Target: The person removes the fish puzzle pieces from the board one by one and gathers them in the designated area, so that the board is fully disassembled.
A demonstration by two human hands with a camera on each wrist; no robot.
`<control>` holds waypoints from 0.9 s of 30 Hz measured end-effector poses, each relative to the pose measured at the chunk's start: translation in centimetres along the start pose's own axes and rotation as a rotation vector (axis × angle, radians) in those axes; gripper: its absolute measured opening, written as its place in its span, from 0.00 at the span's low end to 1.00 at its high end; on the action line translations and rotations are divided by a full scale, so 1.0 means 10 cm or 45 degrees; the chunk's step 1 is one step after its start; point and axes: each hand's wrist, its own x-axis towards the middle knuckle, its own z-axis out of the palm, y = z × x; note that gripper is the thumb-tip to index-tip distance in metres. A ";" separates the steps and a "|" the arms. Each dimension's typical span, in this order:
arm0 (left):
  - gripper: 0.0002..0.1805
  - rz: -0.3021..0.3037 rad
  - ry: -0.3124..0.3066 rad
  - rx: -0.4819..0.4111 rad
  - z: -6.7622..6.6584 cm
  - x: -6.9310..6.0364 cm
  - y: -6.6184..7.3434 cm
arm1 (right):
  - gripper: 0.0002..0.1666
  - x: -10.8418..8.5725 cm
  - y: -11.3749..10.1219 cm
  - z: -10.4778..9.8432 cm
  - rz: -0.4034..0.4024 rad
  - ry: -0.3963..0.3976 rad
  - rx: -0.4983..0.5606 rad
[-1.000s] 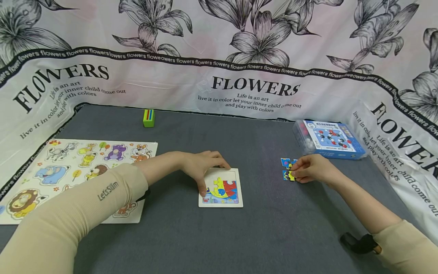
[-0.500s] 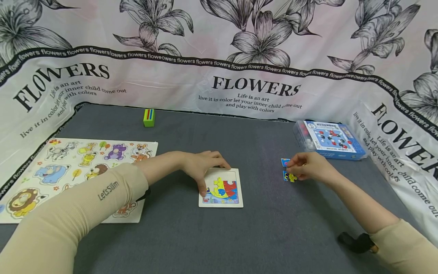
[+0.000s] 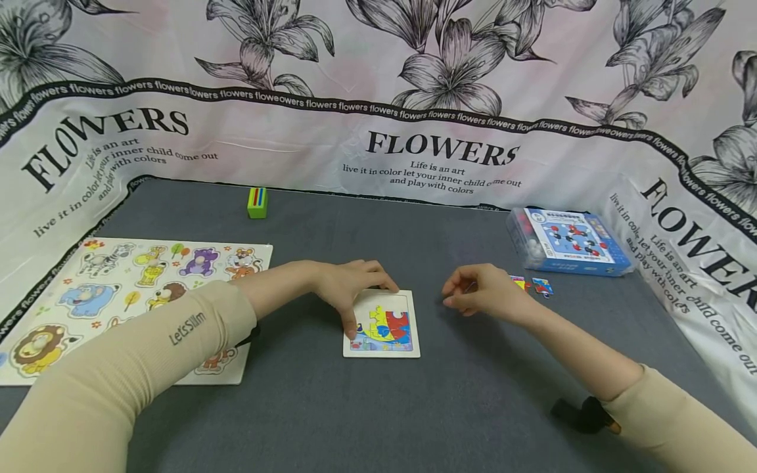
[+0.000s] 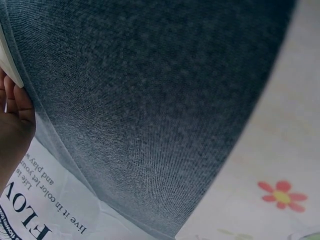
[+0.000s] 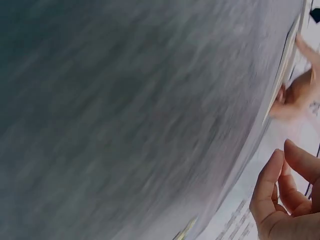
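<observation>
My left hand grips the small square jigsaw puzzle board, its thumb on the left side and its fingers at the far edge. The board has a pale frame and several pieces in yellow, red and blue in its lower part. My right hand is over the table, right of the board. Its thumb and curled fingers come together at the tips; no piece shows between them, and I cannot tell whether one is hidden there. Behind it lie two loose puzzle pieces, one yellow and red, one mostly blue.
A large white animal puzzle board lies at left, partly under my left forearm. A green block with coloured stripes stands at the back. A blue and clear plastic box sits back right. A printed floral cloth borders the table.
My right hand has moved left, away from the loose pieces and toward the small board, uncovering two pieces and covering others. My left hand and the board have stayed in place.
</observation>
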 end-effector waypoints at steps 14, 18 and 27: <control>0.54 -0.006 -0.013 0.003 -0.02 0.01 0.00 | 0.11 0.20 -0.32 0.44 -0.166 -0.110 0.003; 0.53 -0.007 -0.016 -0.011 -0.02 -0.01 0.00 | 0.12 0.24 -0.38 0.52 -0.185 -0.148 -0.008; 0.52 -0.021 -0.023 -0.022 -0.02 -0.03 0.00 | 0.13 0.27 -0.40 0.60 -0.303 -0.178 -0.123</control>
